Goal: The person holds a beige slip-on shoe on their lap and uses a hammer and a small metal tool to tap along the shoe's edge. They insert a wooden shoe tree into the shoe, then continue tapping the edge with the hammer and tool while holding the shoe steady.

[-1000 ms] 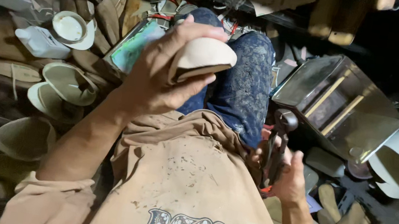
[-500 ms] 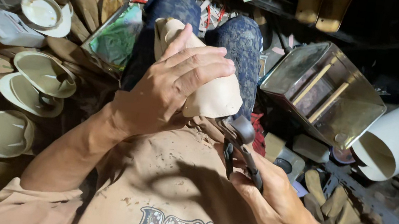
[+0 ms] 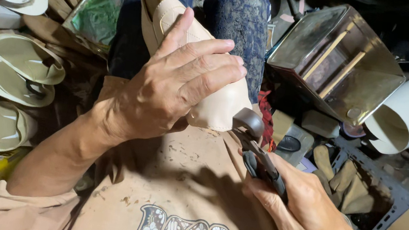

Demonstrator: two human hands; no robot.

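Brought my pincers (image 3: 258, 153) up against the shoe (image 3: 212, 100); right hand (image 3: 308, 217) squeezes them, left hand (image 3: 170, 93) clamps the shoe.

Left hand (image 3: 176, 89): centre frame, fingers curled in a grasp, forearm extended from lower left | Right hand (image 3: 303, 211): lower right, fist closed.

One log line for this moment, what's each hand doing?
left hand: grips beige shoe on lap | right hand: holds pincers at shoe's edge
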